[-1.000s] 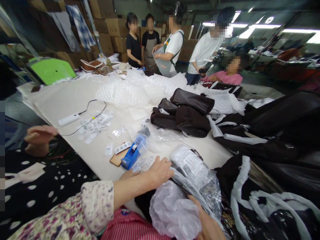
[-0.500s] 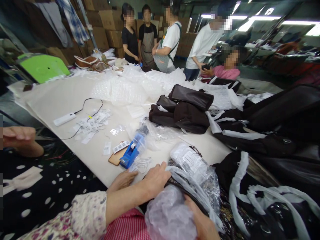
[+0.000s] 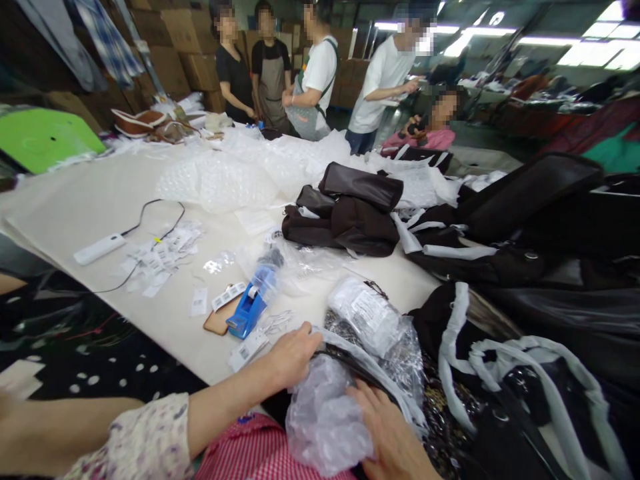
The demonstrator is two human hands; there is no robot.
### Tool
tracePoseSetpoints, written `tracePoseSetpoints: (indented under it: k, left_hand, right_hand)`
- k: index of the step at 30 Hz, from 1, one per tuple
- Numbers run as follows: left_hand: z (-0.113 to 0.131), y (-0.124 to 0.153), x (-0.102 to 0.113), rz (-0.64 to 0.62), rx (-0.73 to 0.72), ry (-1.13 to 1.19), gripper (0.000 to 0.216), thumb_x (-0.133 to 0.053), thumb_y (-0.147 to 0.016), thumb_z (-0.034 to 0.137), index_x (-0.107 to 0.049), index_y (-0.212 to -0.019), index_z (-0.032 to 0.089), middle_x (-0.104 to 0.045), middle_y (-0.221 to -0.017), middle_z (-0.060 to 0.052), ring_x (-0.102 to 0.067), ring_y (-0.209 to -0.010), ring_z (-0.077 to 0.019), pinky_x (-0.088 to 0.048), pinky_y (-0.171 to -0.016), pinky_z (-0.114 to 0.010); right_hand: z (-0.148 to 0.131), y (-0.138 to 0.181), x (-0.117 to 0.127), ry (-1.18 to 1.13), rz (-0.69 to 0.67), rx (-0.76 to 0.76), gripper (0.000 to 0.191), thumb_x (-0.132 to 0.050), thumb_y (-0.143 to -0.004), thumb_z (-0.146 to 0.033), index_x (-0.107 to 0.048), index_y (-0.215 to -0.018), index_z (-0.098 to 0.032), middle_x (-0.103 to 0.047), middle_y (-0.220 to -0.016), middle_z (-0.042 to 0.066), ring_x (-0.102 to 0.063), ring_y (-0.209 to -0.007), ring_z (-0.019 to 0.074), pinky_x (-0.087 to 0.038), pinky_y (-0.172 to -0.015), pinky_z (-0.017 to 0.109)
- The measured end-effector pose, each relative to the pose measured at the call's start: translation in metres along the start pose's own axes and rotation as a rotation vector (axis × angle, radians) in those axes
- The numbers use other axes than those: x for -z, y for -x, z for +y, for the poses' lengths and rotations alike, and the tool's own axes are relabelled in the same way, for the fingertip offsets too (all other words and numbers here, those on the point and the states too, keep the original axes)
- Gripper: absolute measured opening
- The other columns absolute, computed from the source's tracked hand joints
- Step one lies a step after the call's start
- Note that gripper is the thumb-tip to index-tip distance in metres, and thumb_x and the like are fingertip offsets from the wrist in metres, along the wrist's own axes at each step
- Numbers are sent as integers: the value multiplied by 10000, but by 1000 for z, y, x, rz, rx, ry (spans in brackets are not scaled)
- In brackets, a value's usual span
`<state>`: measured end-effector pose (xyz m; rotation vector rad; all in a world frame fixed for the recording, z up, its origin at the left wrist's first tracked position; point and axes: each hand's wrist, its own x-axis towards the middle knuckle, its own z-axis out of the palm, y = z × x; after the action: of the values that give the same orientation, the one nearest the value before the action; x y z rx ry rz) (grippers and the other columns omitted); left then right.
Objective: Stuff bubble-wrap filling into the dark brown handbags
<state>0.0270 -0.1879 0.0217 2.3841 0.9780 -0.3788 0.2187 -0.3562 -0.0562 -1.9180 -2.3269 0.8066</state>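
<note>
My left hand [image 3: 293, 353] grips the upper edge of a crumpled clear plastic bag [image 3: 323, 417] at the table's near edge. My right hand [image 3: 390, 437] presses against the same bag from below right. Under the bag lies a dark bag with wrapped straps [image 3: 500, 400]. A clear packet of small metal parts with a white label [image 3: 373, 317] rests just beyond my hands. A blue tape dispenser [image 3: 247, 310] stands left of them, on a brown card.
White power strip [image 3: 99, 248] with a black cable and scattered paper tags [image 3: 160, 257] lie on the white table [image 3: 100, 193]. Brown bags [image 3: 350, 213] and bubble wrap [image 3: 220, 180] fill the middle. Several people stand at the far end.
My view has shifted to the right. My left hand has closed on the plastic bag's edge and my right hand has slid up against it. A neighbour's hand at the left has left view.
</note>
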Motion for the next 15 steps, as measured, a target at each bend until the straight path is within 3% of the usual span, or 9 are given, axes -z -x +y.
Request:
tracePoseSetpoints:
  k: [2,3,6,9,12,14,15]
  left_hand:
    - [-5,-4,-2,28,-35,21,374,-423,-766,27,-547,-1078,193,-570,-1187,-97,-649,-1034,-256,-554,-885,-386]
    - [-6,-4,-4,33,-56,31,352,-426,-774,35,-546,-1062,197,-570,-1179,-92,-645,-1034,-254,-551,-883,-384]
    - [-7,-3,-9,45,-135,80,301,-436,-802,65,-547,-1042,210,-559,-1181,-77,-618,-1044,-231,-539,-894,-360]
    - [-8,2,-11,54,-182,161,295,-430,-825,77,-548,-1058,214,-541,-1203,-75,-586,-1071,-218,-522,-931,-353]
    - [-11,2,-7,41,-198,273,328,-427,-832,77,-559,-1100,211,-533,-1193,-76,-575,-1086,-207,-501,-974,-350]
    - [-13,-1,-3,35,-196,308,324,-416,-835,80,-570,-1093,202,-542,-1158,-77,-582,-1070,-208,-503,-968,-354]
    - [-13,-2,-2,35,-192,302,334,-407,-821,66,-572,-1081,196,-546,-1148,-79,-585,-1064,-212,-506,-962,-360]
  right_hand:
    - [-5,-1,0,14,7,94,481,-573,-684,-205,-597,-1155,-108,-272,-1588,253,-304,-1443,451,-426,-1112,627]
    - [-5,-2,2,-26,37,107,388,-529,-727,-191,-604,-1096,-99,-253,-1592,259,-294,-1456,422,-427,-1125,599]
    - [8,-4,14,-305,148,-24,216,-427,-870,-247,-560,-1012,-153,-619,-1298,238,-630,-1178,308,-582,-931,456]
    - [27,-5,26,-466,245,-213,246,-519,-862,-407,-518,-1008,-209,-712,-994,121,-699,-910,300,-586,-767,451]
    - [25,-5,29,-435,266,-279,283,-501,-870,-379,-507,-1083,-193,-707,-1076,148,-690,-976,336,-577,-810,492]
    - [11,-7,28,-346,195,-262,437,-453,-868,-252,-456,-1296,-162,-626,-1313,187,-657,-1109,358,-574,-879,526]
    - [3,-9,27,-284,135,-239,567,-420,-844,-167,-385,-1409,-178,-517,-1456,180,-635,-1160,364,-569,-909,549]
